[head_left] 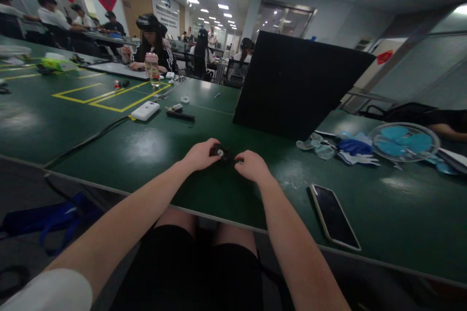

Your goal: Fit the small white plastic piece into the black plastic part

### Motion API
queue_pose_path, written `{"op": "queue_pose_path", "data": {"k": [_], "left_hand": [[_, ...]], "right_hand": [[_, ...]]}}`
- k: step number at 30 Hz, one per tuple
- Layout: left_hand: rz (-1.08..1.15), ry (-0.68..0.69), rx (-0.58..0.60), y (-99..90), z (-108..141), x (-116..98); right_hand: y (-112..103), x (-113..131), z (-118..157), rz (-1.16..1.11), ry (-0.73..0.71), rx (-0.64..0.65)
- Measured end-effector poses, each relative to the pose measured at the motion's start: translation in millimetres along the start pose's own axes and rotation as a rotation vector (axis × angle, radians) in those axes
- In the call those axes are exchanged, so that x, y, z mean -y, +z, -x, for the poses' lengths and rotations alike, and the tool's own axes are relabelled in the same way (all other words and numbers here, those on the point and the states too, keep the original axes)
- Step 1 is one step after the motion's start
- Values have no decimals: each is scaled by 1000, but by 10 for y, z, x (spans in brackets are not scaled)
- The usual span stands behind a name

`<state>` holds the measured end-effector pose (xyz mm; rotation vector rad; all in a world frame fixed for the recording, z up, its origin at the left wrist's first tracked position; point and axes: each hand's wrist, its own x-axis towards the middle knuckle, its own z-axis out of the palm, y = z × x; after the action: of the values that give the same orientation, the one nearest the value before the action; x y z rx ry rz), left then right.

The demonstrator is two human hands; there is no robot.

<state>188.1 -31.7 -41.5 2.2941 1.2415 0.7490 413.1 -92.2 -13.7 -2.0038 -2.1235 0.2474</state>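
Note:
My left hand [201,155] grips a small dark object [226,155] with a round white disc on its near face, thumb in front and fingers behind. The object is held low over the green table, and its exact kind is too small and dark to tell. Just to its right, my right hand [252,165] is curled with thumb and forefinger pinched together. A tiny dark bit seems to show at those fingertips, but I cannot make it out. A narrow gap separates the right fingertips from the dark object.
A large black panel [292,82] stands ahead to the right. A phone [335,218] lies near the front edge. Gloves [353,148] and a blue-bladed fan [403,141] are at the right. A white box [145,111], black bar [180,115] and bottle [153,73] are at the left. Co-workers sit beyond.

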Motion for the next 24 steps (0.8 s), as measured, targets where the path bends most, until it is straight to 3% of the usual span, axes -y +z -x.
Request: {"op": "queue_pose_path", "data": {"k": [4, 9, 11, 16, 20, 24], "left_hand": [[9, 7, -34, 36, 1, 48], [-2, -16, -63, 90, -16, 95], [-4, -19, -75, 92, -14, 100], [9, -19, -77, 56, -2, 67], [20, 5, -69, 45, -3, 39], [29, 6, -59, 49, -6, 26]], "right_hand": [[49, 18, 9, -68, -73, -76], [61, 104, 36, -242, -11, -366], [55, 147, 52, -307, -23, -424], [44, 189, 65, -522, -121, -423], [50, 166, 41, -539, -131, -393], [56, 169, 25, -544, -143, -444]]}}
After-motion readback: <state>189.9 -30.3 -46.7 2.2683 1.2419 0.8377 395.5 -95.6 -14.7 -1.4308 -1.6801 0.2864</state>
